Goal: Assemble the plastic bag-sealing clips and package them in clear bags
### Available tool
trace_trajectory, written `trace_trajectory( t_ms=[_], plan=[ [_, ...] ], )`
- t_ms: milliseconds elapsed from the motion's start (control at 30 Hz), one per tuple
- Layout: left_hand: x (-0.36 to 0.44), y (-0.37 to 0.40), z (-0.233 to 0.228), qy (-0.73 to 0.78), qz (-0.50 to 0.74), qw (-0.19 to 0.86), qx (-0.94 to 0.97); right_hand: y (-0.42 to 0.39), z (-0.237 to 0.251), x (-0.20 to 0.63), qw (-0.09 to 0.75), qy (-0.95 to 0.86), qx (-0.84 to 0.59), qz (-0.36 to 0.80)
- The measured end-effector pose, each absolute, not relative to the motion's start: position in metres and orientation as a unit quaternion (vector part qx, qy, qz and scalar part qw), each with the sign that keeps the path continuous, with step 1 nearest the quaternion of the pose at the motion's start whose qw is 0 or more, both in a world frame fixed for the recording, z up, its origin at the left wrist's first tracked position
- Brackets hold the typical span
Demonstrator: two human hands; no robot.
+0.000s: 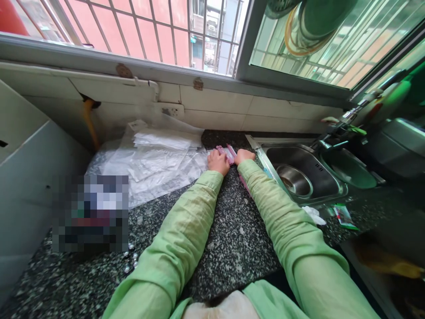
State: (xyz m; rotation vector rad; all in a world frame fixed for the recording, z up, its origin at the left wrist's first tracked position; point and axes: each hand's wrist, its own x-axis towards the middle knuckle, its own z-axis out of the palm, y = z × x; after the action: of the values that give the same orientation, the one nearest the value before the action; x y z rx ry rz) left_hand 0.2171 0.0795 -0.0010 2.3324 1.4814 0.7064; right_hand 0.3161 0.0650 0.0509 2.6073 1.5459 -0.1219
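A small pink-and-white piece point(230, 154), its exact kind too small to make out, lies on the speckled counter between my hands. My left hand point(219, 162) rests on its left side with the fingers curled over it and holds it down. At its right edge my right hand point(245, 156) is closed in a fist, gripping the pink edge; its fingertips are hidden. More pink edging point(245, 183) shows beside my right sleeve. Clear plastic bags point(156, 166) spread out just left of my left hand, with a stack of white sheets or bags point(166, 138) on top.
A steel sink point(308, 155) with a metal bowl point(295, 180) inside is on the right. Near its front edge lie a crumpled white tissue point(314, 215) and a small packet point(345, 216). Small shiny beads point(132, 257) and a blurred-out object point(91, 212) are at left.
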Motion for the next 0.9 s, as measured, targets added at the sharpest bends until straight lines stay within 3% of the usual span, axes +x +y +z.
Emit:
trace_trajectory(
  t_ms=[433,900],
  plan=[
    [0.217,0.084,-0.005,0.513,0.267,0.179,0.796,0.038,0.058,0.3,0.028,0.549,0.831,0.085],
    [0.21,0.085,-0.012,0.527,0.272,0.167,0.788,0.037,0.048,0.311,0.025,0.531,0.845,0.055]
  ],
)
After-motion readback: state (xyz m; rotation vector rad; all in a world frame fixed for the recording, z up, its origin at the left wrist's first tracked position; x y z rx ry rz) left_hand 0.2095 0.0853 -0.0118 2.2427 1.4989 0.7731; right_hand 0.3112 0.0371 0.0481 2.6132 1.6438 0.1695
